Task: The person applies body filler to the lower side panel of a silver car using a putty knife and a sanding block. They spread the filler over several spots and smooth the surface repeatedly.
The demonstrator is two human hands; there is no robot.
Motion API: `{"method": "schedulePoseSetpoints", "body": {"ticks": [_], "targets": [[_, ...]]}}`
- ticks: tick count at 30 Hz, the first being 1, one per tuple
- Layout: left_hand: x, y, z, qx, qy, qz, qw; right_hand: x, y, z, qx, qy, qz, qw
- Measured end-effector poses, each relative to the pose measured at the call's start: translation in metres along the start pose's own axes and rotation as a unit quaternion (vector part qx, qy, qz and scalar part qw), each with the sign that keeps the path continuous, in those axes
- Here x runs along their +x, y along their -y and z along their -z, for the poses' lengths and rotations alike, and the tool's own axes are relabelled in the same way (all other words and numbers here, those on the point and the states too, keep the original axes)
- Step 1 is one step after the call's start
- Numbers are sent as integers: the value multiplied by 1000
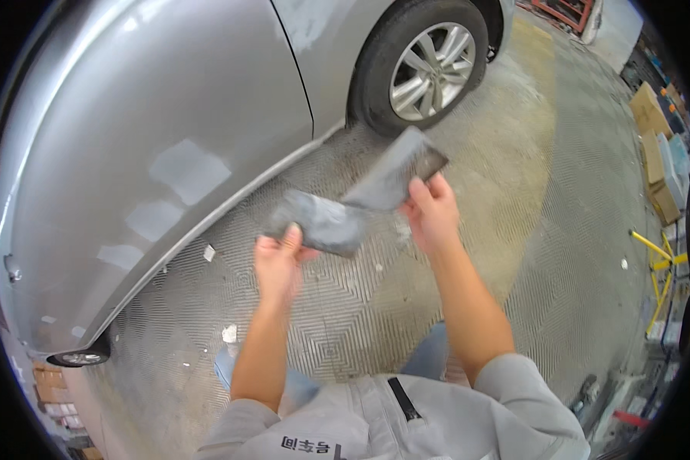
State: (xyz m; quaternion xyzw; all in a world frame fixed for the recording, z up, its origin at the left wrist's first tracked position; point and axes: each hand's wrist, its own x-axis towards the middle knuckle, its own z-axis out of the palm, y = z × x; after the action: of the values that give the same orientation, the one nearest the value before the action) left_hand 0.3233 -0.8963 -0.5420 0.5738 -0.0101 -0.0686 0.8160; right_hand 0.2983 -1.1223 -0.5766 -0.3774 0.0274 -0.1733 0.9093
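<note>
My left hand (278, 264) is closed on a dark, flat rectangular piece (320, 227), its thumb on top. Pale grey, putty-like material streaks this piece's upper face, blurred by motion. In my right hand (435, 213) a second flat grey piece (391, 172) with a darker corner is pinched between thumb and fingers. It tilts down towards the left piece, and their near edges overlap in view; whether they touch I cannot tell. Beyond both hands stands a silver-grey car (230, 73), with several paler grey patches (190, 170) on its lower side panel.
The car's near wheel (429, 73) is just beyond my right hand. White scraps (229, 333) lie on the ridged floor (337, 307). At the right are a yellow stand (659, 264) and cardboard boxes (649, 111). More boxes (51, 387) are at the lower left.
</note>
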Motion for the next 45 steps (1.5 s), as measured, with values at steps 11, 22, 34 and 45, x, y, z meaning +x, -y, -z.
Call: {"method": "schedulePoseSetpoints", "body": {"ticks": [11,22,34,45], "targets": [[33,22,-44,217,205,-124,946,22,44,92,-71,12,-303,950],[23,49,-83,47,47,54,996,53,-24,200,-203,-282,-146,926],[70,55,-125,6,-40,93,995,9,18,140,-383,36,-82,919],[75,31,-205,-40,173,105,978,-11,91,40,-276,-168,-53,945]]}}
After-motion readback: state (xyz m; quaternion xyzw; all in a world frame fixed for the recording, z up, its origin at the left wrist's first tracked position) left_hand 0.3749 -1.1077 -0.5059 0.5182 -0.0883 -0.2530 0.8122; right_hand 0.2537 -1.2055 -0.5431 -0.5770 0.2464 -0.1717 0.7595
